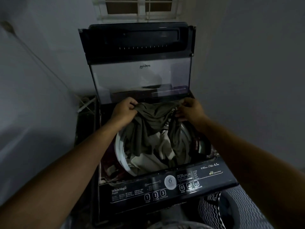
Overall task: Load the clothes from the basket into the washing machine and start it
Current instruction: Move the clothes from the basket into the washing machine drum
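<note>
A dark top-loading washing machine [214, 172] stands in front of me with its lid [140, 76] raised upright. Over the open drum I hold an olive-green garment [153, 116] stretched between both hands. My left hand [123, 109] grips its left edge and my right hand [188, 111] grips its right edge. The garment hangs down into the drum, where pale clothes [158, 154] lie. At the bottom right, black-and-white zigzag cloth [212, 210] shows; a basket is not plainly visible.
The control panel [155, 194] with numbered buttons and a round dial [170, 182] faces me at the front. Grey walls close in on both sides. A barred window [142, 7] is above the lid. Cables and clutter [85, 103] lie left of the machine.
</note>
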`<state>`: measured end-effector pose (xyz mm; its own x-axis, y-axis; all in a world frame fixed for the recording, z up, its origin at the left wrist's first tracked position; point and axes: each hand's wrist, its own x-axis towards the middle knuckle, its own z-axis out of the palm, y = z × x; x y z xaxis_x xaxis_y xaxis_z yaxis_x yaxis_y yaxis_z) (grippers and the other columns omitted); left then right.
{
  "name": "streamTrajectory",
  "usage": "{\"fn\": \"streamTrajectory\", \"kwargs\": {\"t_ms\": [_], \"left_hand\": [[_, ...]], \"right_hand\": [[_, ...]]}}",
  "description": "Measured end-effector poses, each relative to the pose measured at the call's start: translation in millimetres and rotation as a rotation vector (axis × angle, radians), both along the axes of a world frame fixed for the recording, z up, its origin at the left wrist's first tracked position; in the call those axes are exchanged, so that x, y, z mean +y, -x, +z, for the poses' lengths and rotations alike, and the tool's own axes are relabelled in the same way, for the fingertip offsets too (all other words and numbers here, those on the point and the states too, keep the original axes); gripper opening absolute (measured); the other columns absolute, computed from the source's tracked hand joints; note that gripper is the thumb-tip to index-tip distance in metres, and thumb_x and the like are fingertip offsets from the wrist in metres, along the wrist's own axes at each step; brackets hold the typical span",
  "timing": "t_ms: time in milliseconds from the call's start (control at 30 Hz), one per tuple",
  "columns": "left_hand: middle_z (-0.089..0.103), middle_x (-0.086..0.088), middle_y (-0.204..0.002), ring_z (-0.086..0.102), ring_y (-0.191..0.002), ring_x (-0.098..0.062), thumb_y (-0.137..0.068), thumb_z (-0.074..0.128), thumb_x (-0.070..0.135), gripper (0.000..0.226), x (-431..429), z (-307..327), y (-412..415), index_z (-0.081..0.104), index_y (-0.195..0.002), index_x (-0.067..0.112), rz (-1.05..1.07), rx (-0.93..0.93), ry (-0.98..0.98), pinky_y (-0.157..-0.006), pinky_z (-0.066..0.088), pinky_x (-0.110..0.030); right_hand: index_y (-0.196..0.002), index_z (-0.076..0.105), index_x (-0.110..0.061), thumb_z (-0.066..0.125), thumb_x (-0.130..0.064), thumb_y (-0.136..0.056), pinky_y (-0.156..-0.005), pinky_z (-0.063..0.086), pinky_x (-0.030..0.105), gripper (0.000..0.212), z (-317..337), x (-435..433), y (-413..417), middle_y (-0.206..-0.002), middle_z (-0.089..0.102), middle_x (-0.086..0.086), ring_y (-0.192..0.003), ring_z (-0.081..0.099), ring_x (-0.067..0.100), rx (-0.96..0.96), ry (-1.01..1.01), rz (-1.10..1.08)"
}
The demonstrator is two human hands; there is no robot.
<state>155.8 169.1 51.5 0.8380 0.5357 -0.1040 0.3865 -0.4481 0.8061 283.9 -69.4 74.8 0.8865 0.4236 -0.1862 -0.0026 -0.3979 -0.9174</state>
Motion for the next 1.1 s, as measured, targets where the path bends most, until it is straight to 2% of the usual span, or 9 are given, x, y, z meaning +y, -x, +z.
{"fn": "streamTrajectory", "kwargs": {"t_ms": [67, 133, 200, 267, 433, 633, 800, 933, 1100], "left_hand": [[0.072, 0.002, -0.095, 0.068, -0.088, -0.017, -0.077, 0.072, 0.018, 0.019, 4, -5, 4, 0.070, -0.091, 0.030, -0.107, 0.121, -0.042, -0.084, 0.057, -0.034], [0.072, 0.008, -0.101, 0.066, -0.092, -0.011, -0.078, 0.077, 0.020, 0.017, 3, -9, 6, 0.073, -0.089, 0.032, -0.243, 0.248, -0.117, -0.083, 0.054, -0.026], [0.072, 0.010, -0.100, 0.065, -0.092, -0.005, -0.083, 0.076, 0.020, 0.013, -2, -9, 5, 0.076, -0.092, 0.029, -0.303, 0.260, -0.112, -0.073, 0.047, -0.014], [0.070, 0.012, -0.101, 0.063, -0.092, -0.001, -0.086, 0.074, 0.021, 0.014, -10, -5, 1, 0.075, -0.099, 0.026, -0.313, 0.235, -0.083, -0.070, 0.044, -0.010], [0.071, 0.006, -0.106, 0.066, -0.100, -0.010, -0.087, 0.074, 0.025, 0.020, -48, 12, -33, 0.073, -0.107, 0.027, -0.417, 0.154, -0.070, -0.094, 0.053, -0.031], [0.071, 0.006, -0.110, 0.064, -0.105, -0.007, -0.092, 0.071, 0.020, 0.019, -155, 48, -97, 0.072, -0.110, 0.020, -0.645, 0.053, -0.028, -0.091, 0.048, -0.022], [0.072, 0.007, -0.109, 0.065, -0.110, -0.012, -0.091, 0.071, 0.028, 0.016, -272, 57, -143, 0.071, -0.106, 0.027, -0.834, 0.037, -0.025, -0.104, 0.050, -0.039], [0.073, 0.010, -0.105, 0.067, -0.105, -0.009, -0.082, 0.072, 0.038, 0.019, -370, 43, -160, 0.072, -0.100, 0.032, -0.935, 0.063, 0.043, -0.102, 0.053, -0.042], [0.073, 0.006, -0.093, 0.067, -0.092, -0.012, -0.078, 0.071, 0.034, 0.024, -475, -5, -165, 0.074, -0.099, 0.024, -0.979, 0.151, 0.111, -0.095, 0.056, -0.040]], "right_hand": [[-0.078, 0.058, -0.014, 0.056, 0.009, -0.090, -0.060, 0.053, 0.035, 0.026, -5, -1, 1, -0.080, 0.062, 0.015, -0.068, 0.061, 0.026, 0.006, 0.113, 0.051], [-0.073, 0.062, -0.015, 0.056, 0.007, -0.088, -0.057, 0.049, 0.031, 0.027, -12, -5, 2, -0.074, 0.063, 0.011, -0.066, 0.060, 0.023, -0.024, 0.234, 0.098], [-0.073, 0.063, -0.014, 0.054, 0.005, -0.089, -0.057, 0.048, 0.029, 0.026, -18, -11, 3, -0.074, 0.064, 0.009, -0.066, 0.061, 0.020, 0.012, 0.241, 0.102], [-0.076, 0.061, -0.013, 0.051, 0.005, -0.090, -0.056, 0.046, 0.028, 0.025, -20, -18, 4, -0.073, 0.063, 0.008, -0.063, 0.060, 0.018, 0.048, 0.216, 0.099], [-0.079, 0.061, -0.014, 0.056, 0.005, -0.089, -0.061, 0.050, 0.031, 0.022, -10, -51, -3, -0.078, 0.063, 0.012, -0.070, 0.062, 0.024, 0.045, 0.175, 0.071], [-0.085, 0.060, -0.014, 0.052, 0.002, -0.092, -0.066, 0.049, 0.034, 0.019, 20, -148, -25, -0.086, 0.063, 0.013, -0.079, 0.064, 0.028, 0.010, 0.150, -0.058], [-0.092, 0.063, -0.016, 0.053, -0.012, -0.095, -0.078, 0.057, 0.041, 0.011, 20, -268, -30, -0.102, 0.070, 0.010, -0.095, 0.071, 0.029, 0.035, 0.170, -0.232], [-0.092, 0.065, -0.016, 0.052, -0.010, -0.094, -0.070, 0.055, 0.036, 0.015, 8, -366, -21, -0.099, 0.070, 0.010, -0.085, 0.071, 0.025, 0.078, 0.187, -0.347], [-0.093, 0.067, -0.015, 0.052, -0.010, -0.092, -0.063, 0.053, 0.031, 0.015, -32, -471, -11, -0.098, 0.072, 0.012, -0.078, 0.070, 0.021, 0.190, 0.228, -0.436]]}}
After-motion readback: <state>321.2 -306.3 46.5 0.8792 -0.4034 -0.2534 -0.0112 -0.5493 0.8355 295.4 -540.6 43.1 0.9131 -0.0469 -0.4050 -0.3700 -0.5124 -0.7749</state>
